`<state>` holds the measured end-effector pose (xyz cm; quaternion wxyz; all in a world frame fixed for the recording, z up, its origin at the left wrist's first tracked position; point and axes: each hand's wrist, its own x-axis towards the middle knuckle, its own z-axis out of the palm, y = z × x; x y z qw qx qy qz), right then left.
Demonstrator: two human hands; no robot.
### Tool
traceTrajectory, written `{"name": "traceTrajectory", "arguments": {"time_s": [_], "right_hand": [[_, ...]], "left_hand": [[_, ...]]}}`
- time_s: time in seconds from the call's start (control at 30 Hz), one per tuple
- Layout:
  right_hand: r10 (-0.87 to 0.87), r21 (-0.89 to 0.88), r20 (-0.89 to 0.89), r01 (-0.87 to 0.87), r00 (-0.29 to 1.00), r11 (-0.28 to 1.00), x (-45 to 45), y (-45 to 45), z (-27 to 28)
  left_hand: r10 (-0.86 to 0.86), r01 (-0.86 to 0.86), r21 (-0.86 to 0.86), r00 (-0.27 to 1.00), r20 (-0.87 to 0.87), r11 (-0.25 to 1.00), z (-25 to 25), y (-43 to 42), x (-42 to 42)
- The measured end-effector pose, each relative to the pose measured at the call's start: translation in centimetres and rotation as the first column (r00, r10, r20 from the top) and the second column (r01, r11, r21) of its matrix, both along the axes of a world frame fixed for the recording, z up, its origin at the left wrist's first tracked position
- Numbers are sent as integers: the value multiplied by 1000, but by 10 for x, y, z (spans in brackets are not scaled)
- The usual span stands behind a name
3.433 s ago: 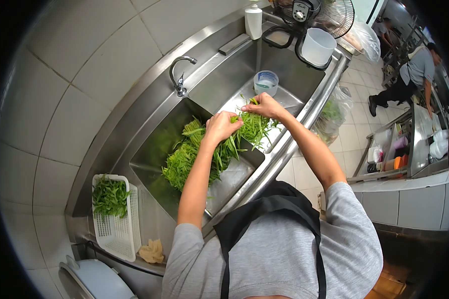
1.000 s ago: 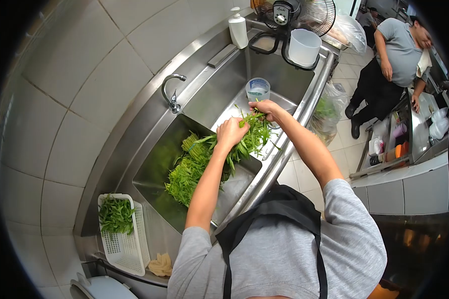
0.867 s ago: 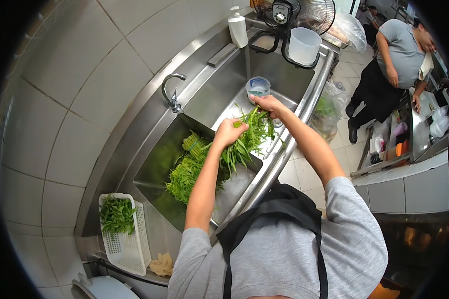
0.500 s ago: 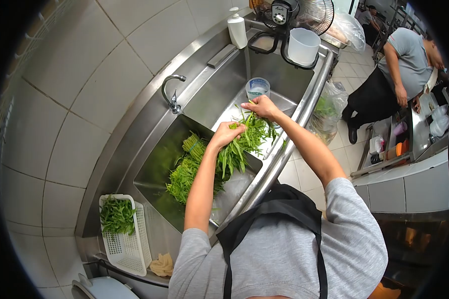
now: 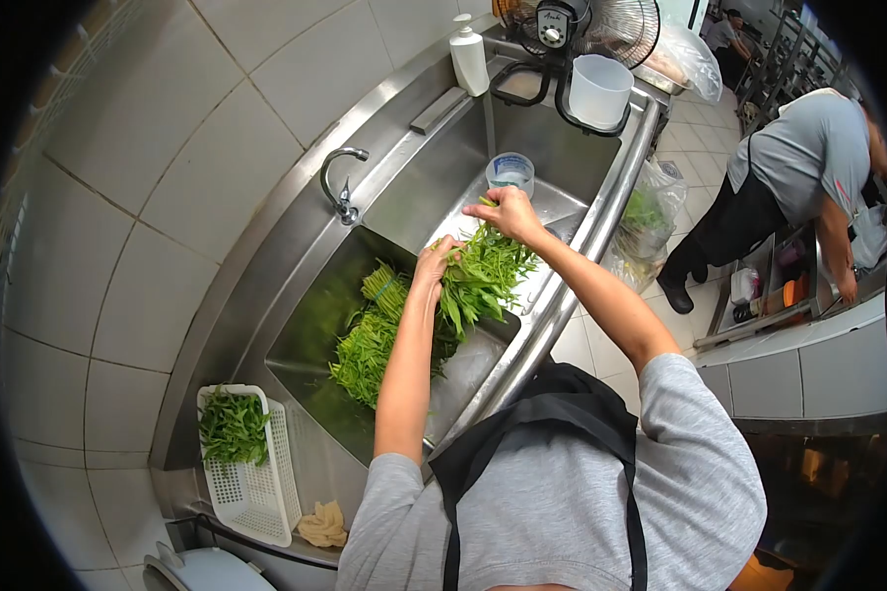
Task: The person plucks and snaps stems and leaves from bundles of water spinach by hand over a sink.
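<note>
A bunch of long-leaved greens (image 5: 483, 274) hangs between my hands over the divider of the double sink. My left hand (image 5: 438, 260) is closed round its stems at the left side. At the upper end of the bunch, my right hand (image 5: 511, 214) pinches a stem, its fingertips close together. Below and left, a heap of cut leafy greens (image 5: 363, 357) lies in the near basin (image 5: 301, 340), beside a tied bundle of stems (image 5: 385, 288). A clear plastic tub (image 5: 510, 172) stands in the far basin just beyond my right hand.
A white perforated basket (image 5: 256, 492) with greens sits left of the sink, by a tan cloth (image 5: 322, 524). The faucet (image 5: 340, 187), a pump bottle (image 5: 468, 57) and a fan (image 5: 577, 30) line the back. At right, a co-worker (image 5: 798, 163) bends over a counter near plastic bags (image 5: 644, 222).
My left hand has moved slightly left and up, still holding the greens. My right hand has shifted a little left. The co-worker has bent further over and turned.
</note>
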<state>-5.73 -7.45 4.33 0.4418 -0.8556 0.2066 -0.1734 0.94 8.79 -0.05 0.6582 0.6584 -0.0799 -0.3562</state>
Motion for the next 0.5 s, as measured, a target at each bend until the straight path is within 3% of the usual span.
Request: {"name": "traceTrajectory", "arguments": {"time_s": [0.1,0.2,0.23,0.3,0.4,0.5], "right_hand": [[-144,257,91,117,985,959,7,-11,-15],[-87,706,-51,98,995,702,15,-46,-40],[-7,829,-80,70,997,555,11,-54,-40],[-88,921,-116,140,989,363,6,-60,-44],[-83,963,-120,136,989,232,2,-66,-47],[-35,940,-135,139,990,312,6,-65,-52]], "left_hand": [[109,-118,-58,986,-130,991,-13,12,5],[144,-147,-34,987,-72,989,-6,28,3],[124,-125,-57,992,-33,990,-8,32,5],[89,-83,-105,995,51,991,-8,38,8],[54,-33,-117,981,189,993,-4,34,6],[15,24,-112,943,334,993,11,18,-3]]}}
